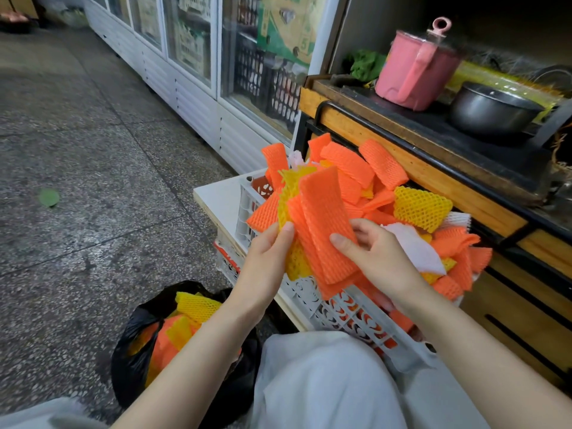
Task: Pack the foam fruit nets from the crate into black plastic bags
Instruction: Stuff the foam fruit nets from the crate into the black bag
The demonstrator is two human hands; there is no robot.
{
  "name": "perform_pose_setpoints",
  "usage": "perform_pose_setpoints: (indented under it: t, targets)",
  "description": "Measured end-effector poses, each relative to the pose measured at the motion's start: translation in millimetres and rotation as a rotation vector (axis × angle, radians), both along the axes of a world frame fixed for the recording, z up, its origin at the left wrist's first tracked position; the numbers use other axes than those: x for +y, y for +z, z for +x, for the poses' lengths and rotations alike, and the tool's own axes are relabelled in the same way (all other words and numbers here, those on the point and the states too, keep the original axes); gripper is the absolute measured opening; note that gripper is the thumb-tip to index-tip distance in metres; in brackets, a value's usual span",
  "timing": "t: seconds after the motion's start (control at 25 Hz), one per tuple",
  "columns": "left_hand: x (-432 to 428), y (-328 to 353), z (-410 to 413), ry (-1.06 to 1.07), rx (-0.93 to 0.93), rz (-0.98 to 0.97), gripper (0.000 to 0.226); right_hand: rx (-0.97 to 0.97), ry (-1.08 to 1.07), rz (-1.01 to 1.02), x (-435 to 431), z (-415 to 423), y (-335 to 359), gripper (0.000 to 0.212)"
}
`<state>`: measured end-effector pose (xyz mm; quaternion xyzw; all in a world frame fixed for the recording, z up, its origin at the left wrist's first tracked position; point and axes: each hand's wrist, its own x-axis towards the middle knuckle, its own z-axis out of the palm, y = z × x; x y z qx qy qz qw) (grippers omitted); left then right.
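Over the speckled grey stone floor (77,150), left hand (263,261) and right hand (380,255) pinch stacked orange foam nets (325,218); beyond the fingers (286,230), a green printed carton (278,32) reads "5".

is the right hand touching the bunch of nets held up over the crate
Touching. The head view shows the right hand with its thumb pressed on the bunch of nets, which the left hand also grips.

Both bare forearms reached forward from the lower edge of the view, converging towards the centre. Left grip (266,261) pinched the bundle of foam nets (325,224) at its left edge, thumb pressed on the front. Right grip (382,258) pinched the right edge, thumb in front, fingers curled.
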<state>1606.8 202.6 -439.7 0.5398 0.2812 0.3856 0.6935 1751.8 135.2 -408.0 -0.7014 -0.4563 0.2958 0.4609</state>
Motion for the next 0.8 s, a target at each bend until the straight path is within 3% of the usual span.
perform_pose_setpoints:
  t: [0.16, 0.28, 0.36, 0.48, 0.56, 0.68, 0.8]
  targets:
    - [4.9, -13.1, -5.1, 0.181, 0.079, -0.056, 0.027, 0.113, -0.153, 0.101, -2.5, 7.4, -0.3, 0.014]
    - [1.2, -18.2, -0.6, 0.176, 0.1, -0.129, 0.024, 0.272, -0.192, 0.102, 5.6, -0.6, -9.6, 0.024]
    - [-2.1, -17.0, 4.0, 0.105, 0.033, -0.187, 0.024, 0.142, -0.171, 0.056, 13.3, -14.8, -19.3, 0.026]
    - [-3.3, -13.1, 3.2, 0.035, -0.1, -0.262, 0.024, -0.342, -0.125, 0.027, 20.8, -26.5, -35.7, 0.03]
    - [-1.2, -13.5, -1.5, 0.115, 0.039, -0.146, 0.025, -0.528, -0.015, 0.007, 23.8, -28.9, -42.2, 0.038]
    - [7.7, -16.9, -9.8, 0.309, 0.155, -0.066, 0.021, -0.494, 0.068, 0.004, 34.7, -25.9, -40.3, 0.043]
    - [22.2, -22.5, -18.5, 0.383, 0.213, -0.005, 0.022, -0.481, -0.124, -0.074, 62.9, 3.3, -43.7, 0.055]
